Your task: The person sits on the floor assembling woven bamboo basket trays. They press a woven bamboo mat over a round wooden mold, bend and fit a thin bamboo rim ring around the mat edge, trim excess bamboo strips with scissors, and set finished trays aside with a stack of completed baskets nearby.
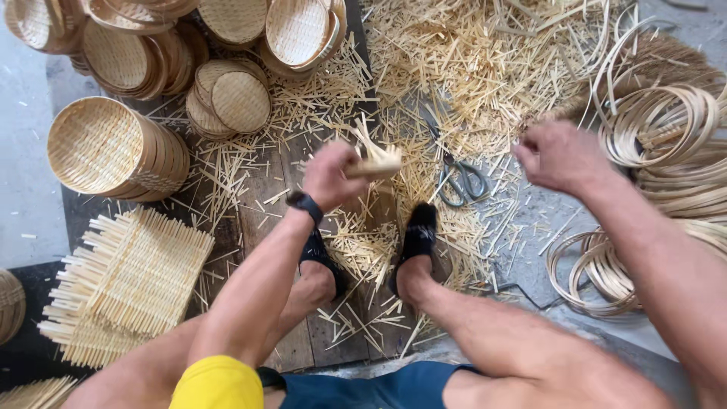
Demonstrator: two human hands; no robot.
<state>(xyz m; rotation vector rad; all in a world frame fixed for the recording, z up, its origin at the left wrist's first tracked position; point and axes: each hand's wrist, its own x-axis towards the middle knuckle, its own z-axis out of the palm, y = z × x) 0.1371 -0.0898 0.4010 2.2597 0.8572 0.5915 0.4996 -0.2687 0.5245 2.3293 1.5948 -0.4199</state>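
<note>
The left hand (327,173) is closed around a small bunch of bamboo strips (372,160). The fingers are curled tight on it, and the strip ends stick out to the right, above the feet. A dark watch (305,203) sits on that wrist.

The right hand (559,155) is up in the air to the right. Its fingers are bent in like a loose fist. I cannot tell if anything is inside it.

Between the two hands, down on the floor, lie scissors (460,180) with dark handles. They rest on a big mess of cut bamboo bits (485,68).

The person sits with both feet on a wooden board (261,182). The feet are in black sandals (418,235).

On the left is a stack of round woven baskets (113,148) lying on its side. Each basket sits inside the next one, and the front one has nothing else in it. More basket stacks (144,53) are at the top. Flat round woven discs (231,98) lean near them.

At the lower left lies a pile of square woven mats (132,276). On the right are many thin bamboo hoops (666,129), piled and looped over each other.
</note>
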